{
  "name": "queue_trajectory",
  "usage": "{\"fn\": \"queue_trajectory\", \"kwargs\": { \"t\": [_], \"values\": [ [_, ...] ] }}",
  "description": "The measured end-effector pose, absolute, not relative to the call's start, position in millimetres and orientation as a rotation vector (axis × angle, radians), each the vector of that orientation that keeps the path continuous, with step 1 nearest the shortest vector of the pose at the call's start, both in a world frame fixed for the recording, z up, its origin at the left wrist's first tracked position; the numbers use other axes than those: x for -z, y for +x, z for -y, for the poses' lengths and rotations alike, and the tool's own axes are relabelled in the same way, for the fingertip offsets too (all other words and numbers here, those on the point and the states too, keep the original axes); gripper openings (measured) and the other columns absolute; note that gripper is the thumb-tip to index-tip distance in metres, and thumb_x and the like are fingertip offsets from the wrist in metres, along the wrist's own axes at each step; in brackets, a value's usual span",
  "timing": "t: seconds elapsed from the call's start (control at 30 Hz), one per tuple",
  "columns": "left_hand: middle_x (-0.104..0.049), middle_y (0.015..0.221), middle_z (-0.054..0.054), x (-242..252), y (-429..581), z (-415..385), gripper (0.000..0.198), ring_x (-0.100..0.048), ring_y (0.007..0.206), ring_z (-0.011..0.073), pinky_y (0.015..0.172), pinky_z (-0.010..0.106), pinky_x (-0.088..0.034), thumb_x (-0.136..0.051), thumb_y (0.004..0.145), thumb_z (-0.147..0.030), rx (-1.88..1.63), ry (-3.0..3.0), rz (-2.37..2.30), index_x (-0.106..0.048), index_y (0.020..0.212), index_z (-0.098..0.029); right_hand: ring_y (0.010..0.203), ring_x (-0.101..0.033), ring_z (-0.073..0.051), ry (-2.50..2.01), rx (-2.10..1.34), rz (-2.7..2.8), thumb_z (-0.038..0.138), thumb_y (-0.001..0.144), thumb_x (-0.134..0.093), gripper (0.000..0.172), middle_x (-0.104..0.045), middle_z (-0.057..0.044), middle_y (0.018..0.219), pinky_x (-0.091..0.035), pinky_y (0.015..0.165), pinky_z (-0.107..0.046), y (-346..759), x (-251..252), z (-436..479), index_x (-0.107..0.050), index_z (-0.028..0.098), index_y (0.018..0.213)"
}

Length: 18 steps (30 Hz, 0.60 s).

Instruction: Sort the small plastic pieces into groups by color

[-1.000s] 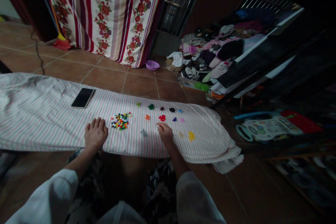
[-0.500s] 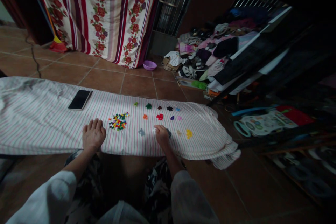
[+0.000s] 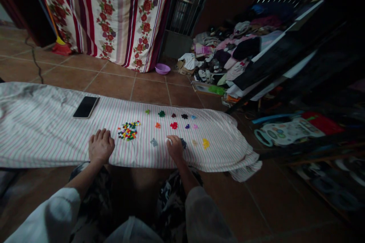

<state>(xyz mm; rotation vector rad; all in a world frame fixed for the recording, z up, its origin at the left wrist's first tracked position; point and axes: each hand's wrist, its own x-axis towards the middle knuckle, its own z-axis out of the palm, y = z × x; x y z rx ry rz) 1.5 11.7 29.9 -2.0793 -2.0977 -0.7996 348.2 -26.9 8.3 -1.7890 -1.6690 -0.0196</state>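
My left hand (image 3: 101, 146) lies open and flat on the striped cloth, beside a mixed heap of small coloured pieces (image 3: 129, 131). Over a few small white pieces (image 3: 168, 140), my right hand (image 3: 175, 149) has its fingers drawn together; whatever they pinch is too small to make out. Close by on either side are a grey pile (image 3: 154, 142) and a dark pile (image 3: 184, 143), the latter partly behind the hand. Further right sit beige pieces (image 3: 194, 142) and a yellow pile (image 3: 205, 143). Red pieces (image 3: 173, 125) and orange pieces (image 3: 157, 125) lie beyond.
A phone (image 3: 86, 107) rests on the striped cloth (image 3: 51, 133) at left. At the far side are dark green pieces (image 3: 161, 114) and black pieces (image 3: 184, 116). On the tiled floor stand a purple basin (image 3: 162, 69) and a heap of clothes (image 3: 222, 55).
My right hand has shifted very slightly left, its fingers still by the white pieces. My left hand stays in place on the cloth. The view has tilted a little.
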Motion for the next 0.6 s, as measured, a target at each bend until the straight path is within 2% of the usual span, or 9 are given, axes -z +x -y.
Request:
{"fn": "queue_trajectory", "kwargs": {
  "t": [0.6],
  "values": [
    [-0.063, 0.136, 0.017, -36.5, 2.6, -10.3, 0.04, -0.051, 0.134, 0.0313, 0.113, 0.05, -0.03, -0.043, 0.088, -0.026, 0.822, -2.1, 2.158, -0.065, 0.121, -0.015, 0.096, -0.065, -0.024, -1.772, 0.013, 1.669, 0.023, 0.087, -0.043, 0.033, -0.074, -0.012, 0.1, -0.047, 0.092, -0.038, 351.5, -15.1, 23.0, -0.072, 0.014, 0.1]
  ]
}}
